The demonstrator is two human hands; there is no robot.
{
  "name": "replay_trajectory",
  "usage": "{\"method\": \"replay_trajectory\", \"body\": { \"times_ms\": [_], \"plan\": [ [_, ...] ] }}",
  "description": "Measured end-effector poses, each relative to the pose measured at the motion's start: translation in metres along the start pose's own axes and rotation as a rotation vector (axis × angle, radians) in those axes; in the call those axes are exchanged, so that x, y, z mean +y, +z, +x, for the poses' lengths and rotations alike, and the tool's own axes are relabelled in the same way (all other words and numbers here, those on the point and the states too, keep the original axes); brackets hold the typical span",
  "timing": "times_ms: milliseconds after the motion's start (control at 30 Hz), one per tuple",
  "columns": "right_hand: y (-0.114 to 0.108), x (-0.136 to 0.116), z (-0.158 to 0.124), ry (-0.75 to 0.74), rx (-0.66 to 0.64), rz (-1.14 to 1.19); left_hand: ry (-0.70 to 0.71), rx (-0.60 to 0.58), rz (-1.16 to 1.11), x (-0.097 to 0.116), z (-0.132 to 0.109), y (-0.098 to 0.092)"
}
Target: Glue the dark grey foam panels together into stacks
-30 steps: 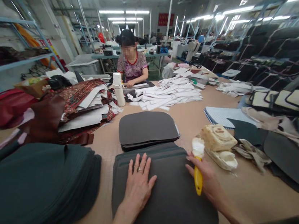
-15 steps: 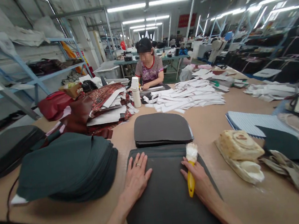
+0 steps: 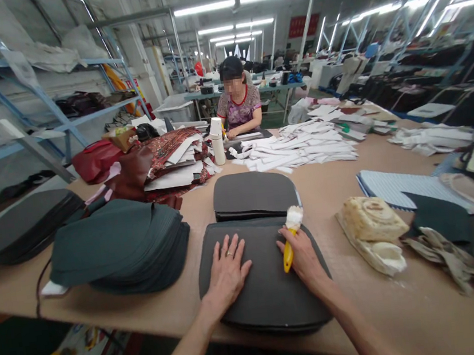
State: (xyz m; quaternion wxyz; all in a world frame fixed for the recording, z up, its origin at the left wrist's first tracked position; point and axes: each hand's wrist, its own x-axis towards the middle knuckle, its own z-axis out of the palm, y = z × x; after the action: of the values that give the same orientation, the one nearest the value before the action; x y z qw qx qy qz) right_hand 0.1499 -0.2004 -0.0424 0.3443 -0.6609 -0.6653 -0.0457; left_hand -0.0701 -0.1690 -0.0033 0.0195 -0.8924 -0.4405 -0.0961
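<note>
My left hand (image 3: 229,266) lies flat with its fingers spread on a dark grey rounded panel (image 3: 269,297), the top of a stack at the table's front edge. In my right hand (image 3: 301,251) is a paintbrush with a yellow handle (image 3: 289,256) and white-coated bristles (image 3: 294,217), held over the panel's right side. The bristles point away from me. Just beyond lies another stack of grey rounded panels (image 3: 254,190). A tall pile of dark green panels (image 3: 106,237) sits to the left.
At right stands a glue-crusted block-shaped container (image 3: 370,220) beside striped cloth (image 3: 406,188). A white bottle (image 3: 218,145) and white strips (image 3: 302,143) lie farther back. Across the table, a co-worker (image 3: 240,105) bends over work. More dark panels (image 3: 22,221) are at far left.
The top panel has come toward me and now sits squarer over the stack beneath. Both hands remain on it, the right still with the paintbrush. The view has tilted a little.
</note>
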Motion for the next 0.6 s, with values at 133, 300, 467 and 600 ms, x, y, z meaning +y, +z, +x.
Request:
{"method": "replay_trajectory", "body": {
  "times_ms": [133, 300, 467, 600],
  "plan": [
    [0.001, -0.013, -0.011, -0.067, -0.016, 0.034, -0.026, 0.024, -0.005, 0.009, 0.0, 0.002],
    [0.008, -0.021, -0.026, -0.098, 0.005, 0.04, 0.111, 0.003, -0.052, 0.032, -0.023, 0.003],
    [0.012, -0.018, -0.028, -0.12, 0.015, 0.01, 0.058, 0.001, 0.002, 0.004, -0.044, 0.002],
    [0.023, -0.009, -0.033, -0.153, 0.084, 0.007, -0.125, 0.052, 0.035, -0.044, -0.073, -0.001]
  ]
}}
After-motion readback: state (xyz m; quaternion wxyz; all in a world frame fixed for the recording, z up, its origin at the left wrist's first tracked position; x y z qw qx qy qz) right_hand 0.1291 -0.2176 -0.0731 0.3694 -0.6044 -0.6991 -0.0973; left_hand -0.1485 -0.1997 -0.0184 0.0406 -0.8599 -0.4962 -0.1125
